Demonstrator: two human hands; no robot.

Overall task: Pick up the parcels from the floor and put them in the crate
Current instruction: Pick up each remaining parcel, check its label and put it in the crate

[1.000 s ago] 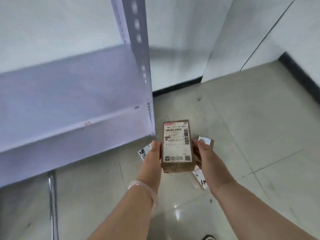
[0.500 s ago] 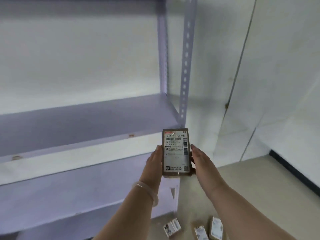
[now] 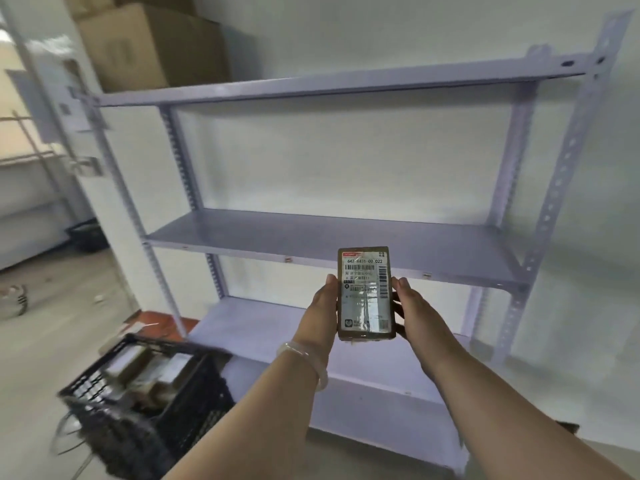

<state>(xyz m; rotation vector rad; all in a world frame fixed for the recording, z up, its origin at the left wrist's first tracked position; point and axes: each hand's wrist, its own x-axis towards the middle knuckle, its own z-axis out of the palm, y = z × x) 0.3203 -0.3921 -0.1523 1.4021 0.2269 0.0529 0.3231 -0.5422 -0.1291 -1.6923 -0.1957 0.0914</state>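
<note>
A small brown parcel [image 3: 365, 294] with a white shipping label is held upright in front of me, between my left hand [image 3: 323, 306] on its left side and my right hand [image 3: 412, 311] on its right side. The black plastic crate [image 3: 204, 403] stands on the floor at the lower left, below and to the left of my hands. Several parcels [image 3: 145, 372] lie inside it. No parcels on the floor are in view now.
A pale purple metal shelf rack [image 3: 346, 233] with bare shelves stands straight ahead against the white wall. Large cardboard boxes [image 3: 152, 46] sit on its top left. Another black crate [image 3: 86, 233] is far off at the left. A white cable [image 3: 69, 441] lies beside the near crate.
My view has swung up and to the left, from the floor to the rack. The crate has come into view at the lower left. Both hands still hold the parcel, and the floor parcels have left the frame.
</note>
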